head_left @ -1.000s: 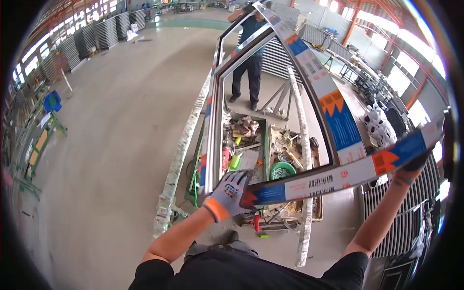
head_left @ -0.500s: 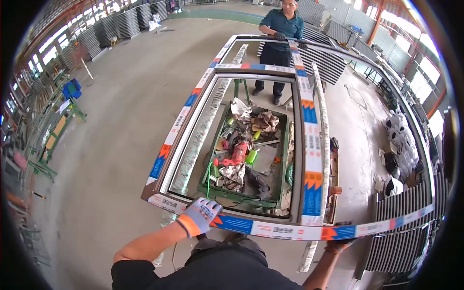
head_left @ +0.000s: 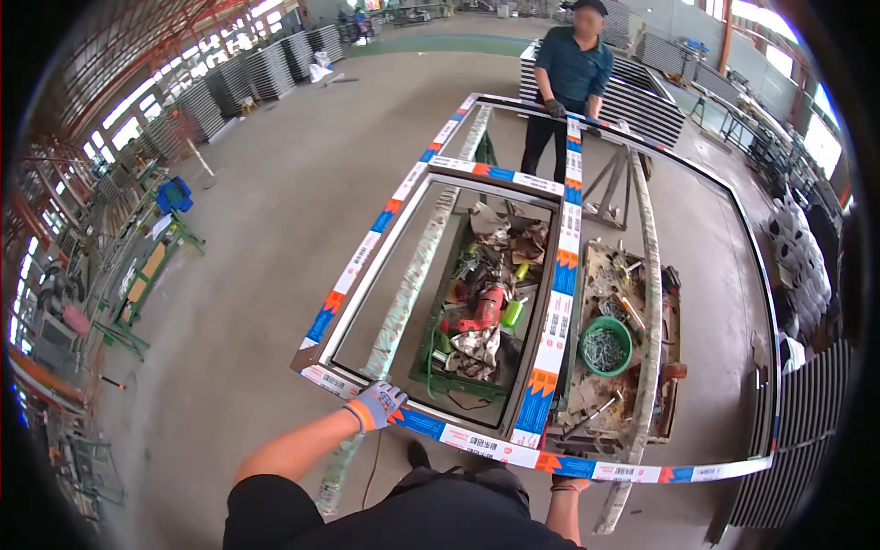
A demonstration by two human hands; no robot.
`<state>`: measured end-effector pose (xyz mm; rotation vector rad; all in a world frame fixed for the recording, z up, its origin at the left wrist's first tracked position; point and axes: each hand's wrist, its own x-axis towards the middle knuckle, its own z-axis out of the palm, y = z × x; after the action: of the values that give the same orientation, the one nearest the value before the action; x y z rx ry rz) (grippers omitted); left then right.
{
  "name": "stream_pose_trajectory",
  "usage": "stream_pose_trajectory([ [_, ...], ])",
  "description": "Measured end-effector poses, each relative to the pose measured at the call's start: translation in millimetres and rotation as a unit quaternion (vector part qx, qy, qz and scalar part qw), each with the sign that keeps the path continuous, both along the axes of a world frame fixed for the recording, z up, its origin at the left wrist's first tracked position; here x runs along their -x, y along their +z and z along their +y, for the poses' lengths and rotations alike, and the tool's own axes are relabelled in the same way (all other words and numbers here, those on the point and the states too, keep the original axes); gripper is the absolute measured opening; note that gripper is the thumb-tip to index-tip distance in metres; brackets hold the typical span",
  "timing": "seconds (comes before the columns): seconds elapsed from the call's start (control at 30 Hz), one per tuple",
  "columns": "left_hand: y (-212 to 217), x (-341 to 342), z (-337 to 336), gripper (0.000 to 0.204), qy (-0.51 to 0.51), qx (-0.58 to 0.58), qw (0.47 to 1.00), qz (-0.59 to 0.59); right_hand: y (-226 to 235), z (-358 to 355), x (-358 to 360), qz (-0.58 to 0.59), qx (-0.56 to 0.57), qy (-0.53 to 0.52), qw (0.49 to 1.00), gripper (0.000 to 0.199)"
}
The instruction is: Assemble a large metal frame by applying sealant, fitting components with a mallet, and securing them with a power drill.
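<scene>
A large window frame [head_left: 555, 321], wrapped in white, blue and orange printed tape, lies flat across the view above two film-wrapped rails [head_left: 414, 275]. My left hand [head_left: 378, 406], in a grey glove with an orange cuff, is closed over its near edge, close to the left corner. Further right, my right hand [head_left: 572, 482] holds the same edge from below; the frame hides most of its fingers. At the far side a co-worker [head_left: 574, 69] in a dark green shirt has gloved hands on the frame's far edge.
Below the frame, a green tray [head_left: 420, 362] holds a red power drill [head_left: 483, 310], crumpled paper and tools. Beside it, a green bowl [head_left: 584, 348] of screws sits on a littered bench [head_left: 669, 403]. Stacked dark profiles [head_left: 797, 431] and white bundles [head_left: 796, 246] stand at right.
The frame has come down and shifted left over the rails and trays, uncovering the bowl of screws. Both my hands stay on its near edge. The co-worker has moved too.
</scene>
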<state>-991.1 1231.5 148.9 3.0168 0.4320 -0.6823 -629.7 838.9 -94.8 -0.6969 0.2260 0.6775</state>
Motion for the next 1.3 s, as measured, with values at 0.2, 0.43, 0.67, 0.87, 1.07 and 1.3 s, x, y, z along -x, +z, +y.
stream_pose_trajectory([
  [0.2,-52,18,-18,0.052,0.03,0.01,0.999,0.009,-8,1,13,0.212,0.093,-0.103,0.967,0.048],
  [0.43,-67,14,-31,0.057,0.05,0.024,0.998,-0.007,-5,-55,34,0.139,0.11,-0.064,0.982,0.05],
  [0.67,-58,14,-13,0.055,0.097,0.04,0.993,-0.047,119,-91,13,-0.16,0.433,-0.335,0.822,0.018],
  [0.87,-54,17,-5,0.057,0.086,0.049,0.994,-0.038,201,-11,-3,-0.472,0.707,-0.054,0.524,0.015],
  [1.07,-47,24,-7,0.063,0.107,0.04,0.993,-0.041,175,38,13,-0.516,0.756,0.105,0.388,0.013],
  [1.3,-38,20,-2,0.068,0.117,0.056,0.991,0.043,179,42,11,-0.505,0.755,0.136,0.396,0.013],
])
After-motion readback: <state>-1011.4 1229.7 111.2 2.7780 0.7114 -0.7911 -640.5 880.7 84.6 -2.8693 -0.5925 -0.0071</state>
